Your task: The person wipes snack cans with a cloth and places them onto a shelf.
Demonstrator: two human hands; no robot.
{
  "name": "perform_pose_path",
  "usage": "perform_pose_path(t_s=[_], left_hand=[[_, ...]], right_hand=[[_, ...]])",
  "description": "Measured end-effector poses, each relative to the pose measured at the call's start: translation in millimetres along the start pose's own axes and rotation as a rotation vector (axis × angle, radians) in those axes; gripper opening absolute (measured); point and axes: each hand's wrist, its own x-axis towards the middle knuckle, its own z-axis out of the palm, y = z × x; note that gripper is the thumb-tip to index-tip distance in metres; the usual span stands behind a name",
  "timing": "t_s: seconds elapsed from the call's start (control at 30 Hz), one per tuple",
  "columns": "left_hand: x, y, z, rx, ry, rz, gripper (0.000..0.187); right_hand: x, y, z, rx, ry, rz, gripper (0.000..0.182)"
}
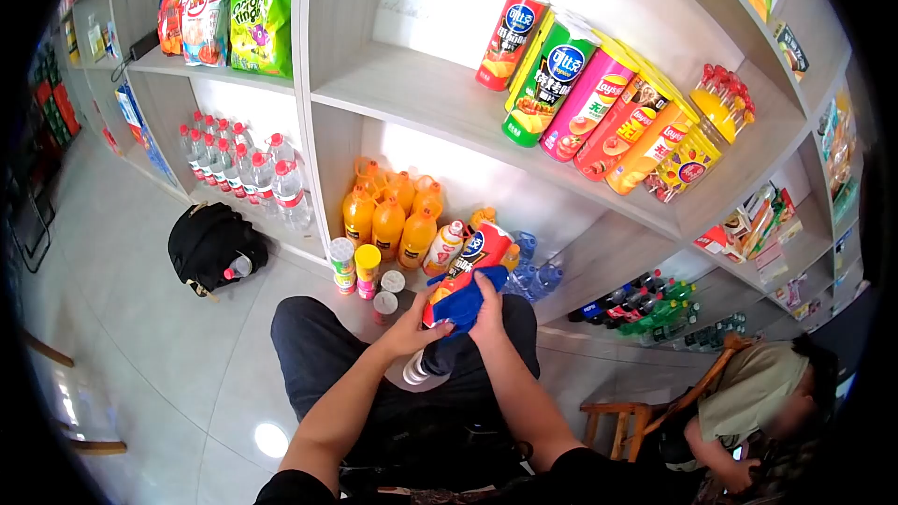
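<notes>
Shelf board [430,136] above orange bottles [388,226]

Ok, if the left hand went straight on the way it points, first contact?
The red can and blue cloth, already against the left hand. Past those, probably the bottom-shelf bottles, though depth is unclear.

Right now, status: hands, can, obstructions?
Left hand and right hand hold red can with blue cloth. Cloth covers part of can. Small cans stand on floor close ahead.

A small shop, with wooden shelves [412,84] of chip canisters [564,70], snack bags [262,21] and bottled drinks [388,224].
</notes>
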Motion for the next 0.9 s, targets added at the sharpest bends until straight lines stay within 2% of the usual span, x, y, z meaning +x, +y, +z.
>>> perform_pose_path(t_s=[0.1, 0.2, 0.3, 0.33, 0.43, 0.6, 0.7, 0.8, 0.9], left_hand=[[-5.3, 15.3, -3.6, -0.195, -0.095, -0.093, 0.077], [-8.7, -1.0, -3.8, -0.669, -0.24, -0.248, 0.075], [-10.8, -6.7, 1.2, -0.926, -0.311, -0.203, 0.073], [-9.6, -9.7, 3.0, -0.919, -0.299, -0.187, 0.071], [-4.9, -23.1, 0.4, -1.078, -0.268, -0.151, 0.057], [-5.1, -18.2, -2.4, -0.881, -0.096, -0.149, 0.065], [-2.0, -41.9, -1.3, -0.704, 0.063, -0.111, 0.071], [-4.1, -48.8, -10.9, -0.157, 0.144, -0.156, 0.068], [-0.5, -45.4, -10.9, -0.121, 0.096, 0.257, 0.068]], right_hand=[[-0.8, -28.7, 17.4, 0.144, -0.087, 0.044, 0.048], [1.7, -45.7, 18.4, 0.215, -0.143, 0.049, 0.053], [-5.2, -45.5, 24.3, 0.221, -0.128, 0.058, 0.055], [-4.5, -41.1, 22.7, 0.17, -0.097, 0.056, 0.056], [-12.4, -31.0, 28.2, 0.163, -0.105, 0.105, 0.054], [-27.5, -10.1, 36.1, 0.072, -0.066, 0.118, 0.05], [-25.1, 0.7, 24.9, -0.124, -0.015, 0.102, 0.049], [-26.1, 10.2, 23.5, -0.147, -0.032, 0.001, 0.046], [-25.1, 14.8, 18.5, -0.266, -0.028, -0.049, 0.044]])
